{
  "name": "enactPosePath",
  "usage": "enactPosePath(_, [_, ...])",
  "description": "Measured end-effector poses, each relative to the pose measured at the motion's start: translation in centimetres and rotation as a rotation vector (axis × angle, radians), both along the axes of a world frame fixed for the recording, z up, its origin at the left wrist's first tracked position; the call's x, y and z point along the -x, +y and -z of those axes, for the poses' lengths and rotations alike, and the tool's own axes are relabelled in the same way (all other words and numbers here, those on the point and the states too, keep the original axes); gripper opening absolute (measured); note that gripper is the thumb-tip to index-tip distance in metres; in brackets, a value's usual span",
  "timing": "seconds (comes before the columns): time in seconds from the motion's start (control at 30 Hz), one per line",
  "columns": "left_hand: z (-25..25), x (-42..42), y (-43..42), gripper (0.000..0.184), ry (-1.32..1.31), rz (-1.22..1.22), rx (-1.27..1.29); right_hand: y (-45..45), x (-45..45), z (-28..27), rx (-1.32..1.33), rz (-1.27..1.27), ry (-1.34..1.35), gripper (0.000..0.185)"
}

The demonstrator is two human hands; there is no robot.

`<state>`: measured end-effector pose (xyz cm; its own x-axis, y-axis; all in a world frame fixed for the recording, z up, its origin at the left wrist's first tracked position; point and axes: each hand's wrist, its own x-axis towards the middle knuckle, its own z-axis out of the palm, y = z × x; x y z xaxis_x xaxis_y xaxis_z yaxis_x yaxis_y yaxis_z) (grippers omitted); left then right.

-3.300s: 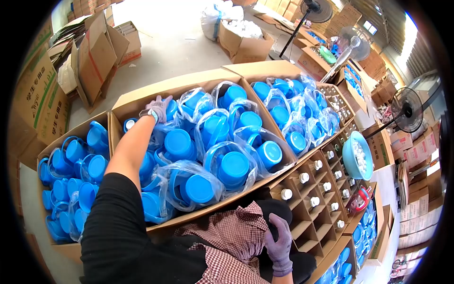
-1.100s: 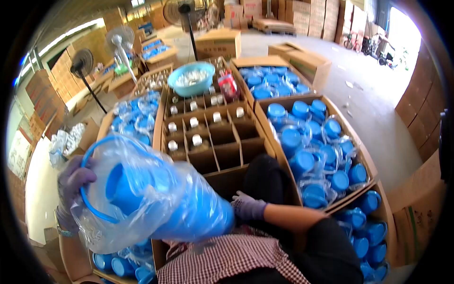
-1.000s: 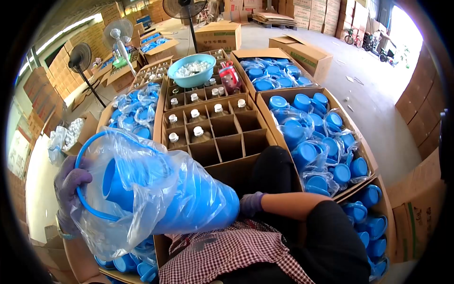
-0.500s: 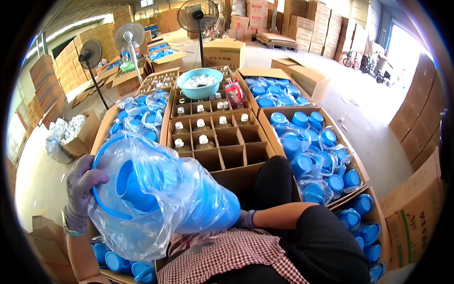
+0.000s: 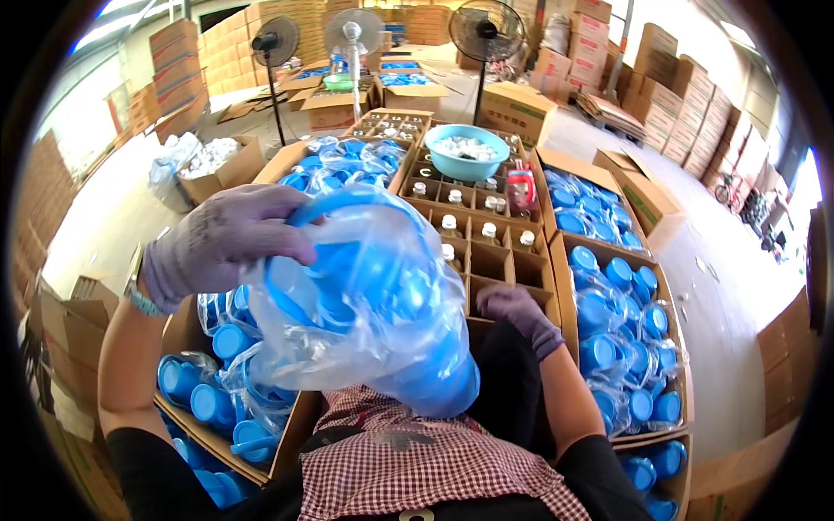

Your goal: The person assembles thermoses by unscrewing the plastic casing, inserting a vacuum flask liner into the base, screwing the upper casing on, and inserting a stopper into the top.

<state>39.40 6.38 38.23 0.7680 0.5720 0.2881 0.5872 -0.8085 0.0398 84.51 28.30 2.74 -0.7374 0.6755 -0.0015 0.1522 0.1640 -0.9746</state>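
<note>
Gripping bagged blue cups (image 5: 434,382) mid-frame, our left hand's (image 5: 230,239) fingers clamped on a handle (image 5: 347,200), our right hand (image 5: 517,314) near the divided box (image 5: 493,263), its finger gap we cannot tell

1. A warehouse, evidently a packing site, where stacked boxes (image 5: 692,108) rise along the walls above a pale, bare floor (image 5: 721,347).
2. Open cartons (image 5: 565,300) packed with blue plastic ware (image 5: 599,352) line the left and right edges of a divided carton (image 5: 491,263) holding white-capped bottles (image 5: 489,233).
3. Pedestal fans (image 5: 487,30) stand beyond its far edge, near flattened cardboard (image 5: 613,110).
</note>
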Motion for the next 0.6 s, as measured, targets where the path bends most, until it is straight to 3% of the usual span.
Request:
enactPosePath(0.07, [-0.5, -1.6, 1.5, 0.031, 0.050, 0.010, 0.077, -2.8, 5.2, -7.4, 0.087, 0.238, 0.487, 0.064])
enactPosePath(0.13, [-1.2, -3.6, 2.8, 0.040, 0.074, 0.008, 0.132, -4.9, 10.7, -12.1, 0.071, 0.003, 0.812, 0.073])
enactPosePath(0.17, [-1.4, -4.7, 3.1, 0.043, 0.067, -0.003, 0.157, -4.4, 11.3, -9.8, 0.465, -0.082, 0.786, 0.074])
enactPosePath(0.23, [-1.3, -5.6, 3.9, 0.051, 0.088, -0.035, 0.168, -6.5, 12.4, -9.7, 0.519, -0.183, 0.643, 0.068])
enactPosePath(0.33, [0.8, -7.2, 4.3, 0.051, -0.089, -0.152, 0.188, -9.2, 11.3, -6.5, 0.794, -0.121, 0.579, 0.061])
enactPosePath(0.37, [2.6, -8.2, 4.2, 0.048, -0.199, -0.128, 0.144, -10.2, 10.1, -4.2, 0.913, -0.061, 0.575, 0.059])
enactPosePath(0.4, [5.5, -9.1, 4.4, 0.043, -0.272, -0.125, -0.071, -11.0, 9.0, -1.5, 1.026, -0.001, 0.572, 0.057])
enactPosePath(0.43, [6.9, -9.9, 3.9, 0.042, -0.200, -0.117, -0.199, -12.0, 7.6, 5.9, 0.806, 0.045, 0.480, 0.053])
enactPosePath(0.47, [8.3, -11.1, 4.1, 0.046, -0.155, 0.057, -0.297, -13.9, 6.7, 8.2, 0.689, 0.127, 0.438, 0.050])
enactPosePath(0.5, [10.0, -12.4, 3.7, 0.051, -0.242, 0.173, -0.129, -15.8, 5.7, 10.5, 0.574, 0.213, 0.384, 0.046])
enactPosePath(0.53, [11.9, -12.9, 3.6, 0.054, -0.041, 0.239, 0.044, -19.1, 5.1, 8.5, 0.556, 0.336, 0.387, 0.043])
enactPosePath(0.57, [15.7, -13.6, 3.3, 0.078, -0.155, 0.310, -0.002, -21.7, 3.7, 9.5, 0.437, 0.325, 0.284, 0.041])
enactPosePath(0.6, [19.5, -14.2, 3.3, 0.084, -0.220, 0.304, 0.210, -22.7, 2.1, 4.8, 0.515, 0.305, 0.126, 0.040])
